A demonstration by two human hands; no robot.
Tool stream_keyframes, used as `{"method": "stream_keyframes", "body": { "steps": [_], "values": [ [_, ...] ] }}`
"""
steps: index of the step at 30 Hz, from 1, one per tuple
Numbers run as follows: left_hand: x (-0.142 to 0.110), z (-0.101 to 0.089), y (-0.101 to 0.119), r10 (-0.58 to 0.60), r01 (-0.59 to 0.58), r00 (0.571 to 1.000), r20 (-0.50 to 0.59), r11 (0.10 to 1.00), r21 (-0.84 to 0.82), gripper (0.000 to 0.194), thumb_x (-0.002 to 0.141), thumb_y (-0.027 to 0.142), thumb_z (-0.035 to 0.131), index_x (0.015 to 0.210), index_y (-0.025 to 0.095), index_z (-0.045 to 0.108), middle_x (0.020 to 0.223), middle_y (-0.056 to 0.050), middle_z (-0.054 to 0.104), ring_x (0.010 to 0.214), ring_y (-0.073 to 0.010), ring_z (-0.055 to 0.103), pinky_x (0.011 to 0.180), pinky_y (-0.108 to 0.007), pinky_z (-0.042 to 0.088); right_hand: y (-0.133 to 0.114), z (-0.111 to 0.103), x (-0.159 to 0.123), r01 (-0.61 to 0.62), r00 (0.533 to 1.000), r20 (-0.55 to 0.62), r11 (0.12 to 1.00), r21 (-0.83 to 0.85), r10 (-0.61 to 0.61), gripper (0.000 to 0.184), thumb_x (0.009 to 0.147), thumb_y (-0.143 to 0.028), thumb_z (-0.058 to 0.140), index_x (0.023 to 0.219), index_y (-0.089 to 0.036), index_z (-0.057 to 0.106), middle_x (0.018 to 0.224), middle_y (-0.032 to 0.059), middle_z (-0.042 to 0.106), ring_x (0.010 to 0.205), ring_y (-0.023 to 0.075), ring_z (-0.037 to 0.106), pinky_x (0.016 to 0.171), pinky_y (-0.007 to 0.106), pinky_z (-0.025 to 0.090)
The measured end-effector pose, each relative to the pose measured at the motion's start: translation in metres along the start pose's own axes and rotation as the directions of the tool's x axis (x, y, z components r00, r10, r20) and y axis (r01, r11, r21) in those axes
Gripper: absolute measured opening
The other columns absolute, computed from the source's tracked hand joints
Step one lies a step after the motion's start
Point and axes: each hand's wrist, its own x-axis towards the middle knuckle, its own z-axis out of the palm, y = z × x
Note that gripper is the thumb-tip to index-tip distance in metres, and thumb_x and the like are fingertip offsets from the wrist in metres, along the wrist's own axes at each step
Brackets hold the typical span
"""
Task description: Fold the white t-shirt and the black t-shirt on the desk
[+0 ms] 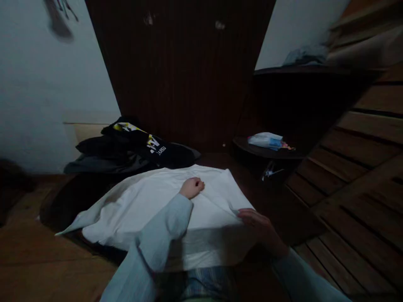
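A white garment (151, 197) is spread over a low surface in front of me, with its near edge hanging down towards my lap. My left hand (192, 187) is closed in a loose fist on the middle of it, pinching the fabric. At the garment's right edge, my right hand (256, 224) has its fingers together on the cloth, and the thumb is mostly hidden. A crease runs through the fabric between the two hands. Dim light leaves the cut of the garment unclear.
Dark folded clothes (135, 147) with white and yellow print are piled behind the garment to the left. A dark wooden panel (185, 75) stands behind. At right, a corner shelf (267, 153) holds a blue-and-white packet (266, 140), beside a slatted wooden structure (355, 167).
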Motion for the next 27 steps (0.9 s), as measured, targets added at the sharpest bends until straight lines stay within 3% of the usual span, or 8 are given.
{"method": "stream_keyframes", "body": {
  "steps": [7,10,13,16,21,27],
  "values": [
    [0.001,-0.001,-0.001,0.004,-0.004,1.000,-0.003,0.999,0.032,0.028,0.078,0.031,0.039,0.061,0.016,0.056,0.060,-0.001,0.056,0.057,-0.0115,0.045,0.054,-0.022,0.028,-0.014,-0.010,-0.005,-0.081,0.988,0.131,0.997,0.019,0.078,0.018,0.081,-0.030,0.046,0.075,-0.021,0.060,0.078,0.0051,0.065,0.076,0.0171,0.060,0.067,0.028,0.050],
    [0.000,-0.002,-0.001,0.004,-0.004,1.000,0.000,1.000,0.008,0.024,0.077,0.030,0.040,0.066,0.017,0.056,0.061,0.000,0.055,0.057,-0.0115,0.046,0.055,-0.022,0.029,-0.009,-0.032,-0.003,-0.178,0.984,0.020,0.983,-0.039,0.179,0.019,0.080,-0.034,0.047,0.075,-0.020,0.059,0.081,0.0054,0.065,0.079,0.0179,0.060,0.069,0.029,0.049],
    [0.000,-0.001,-0.001,0.003,-0.003,1.000,-0.001,1.000,-0.012,0.018,0.075,0.029,0.043,0.071,0.017,0.057,0.061,0.001,0.054,0.056,-0.0114,0.046,0.055,-0.022,0.031,0.002,-0.056,-0.001,-0.321,0.942,-0.134,0.942,-0.097,0.308,0.023,0.076,-0.041,0.050,0.076,-0.020,0.059,0.082,0.0058,0.066,0.080,0.0193,0.061,0.073,0.031,0.049],
    [0.000,0.000,-0.003,0.053,-0.053,0.998,-0.037,0.999,0.004,0.014,0.072,0.029,0.047,0.073,0.018,0.056,0.063,0.001,0.052,0.060,-0.0121,0.047,0.059,-0.023,0.034,0.013,-0.067,-0.004,-0.389,0.918,-0.130,0.913,-0.121,0.374,0.030,0.071,-0.048,0.054,0.077,-0.019,0.060,0.079,0.0056,0.066,0.076,0.0193,0.061,0.070,0.030,0.049],
    [0.001,0.001,-0.005,0.109,-0.105,0.990,-0.089,0.993,0.052,0.015,0.070,0.031,0.052,0.066,0.017,0.055,0.069,-0.002,0.049,0.070,-0.0146,0.048,0.067,-0.025,0.039,0.022,-0.057,-0.015,-0.474,0.881,-0.099,0.862,-0.180,0.463,0.038,0.065,-0.055,0.055,0.075,-0.019,0.062,0.064,0.0030,0.061,0.059,0.0161,0.057,0.052,0.025,0.046],
    [0.001,0.001,-0.006,0.116,-0.117,0.992,-0.058,0.993,-0.013,0.010,0.066,0.024,0.054,0.059,0.017,0.053,0.067,-0.001,0.048,0.068,-0.0136,0.047,0.068,-0.025,0.039,0.024,-0.042,-0.012,-0.495,0.869,-0.101,0.846,-0.197,0.485,0.040,0.061,-0.058,0.055,0.067,-0.019,0.061,0.055,0.0004,0.055,0.052,0.0134,0.051,0.049,0.023,0.042]
  ]
}}
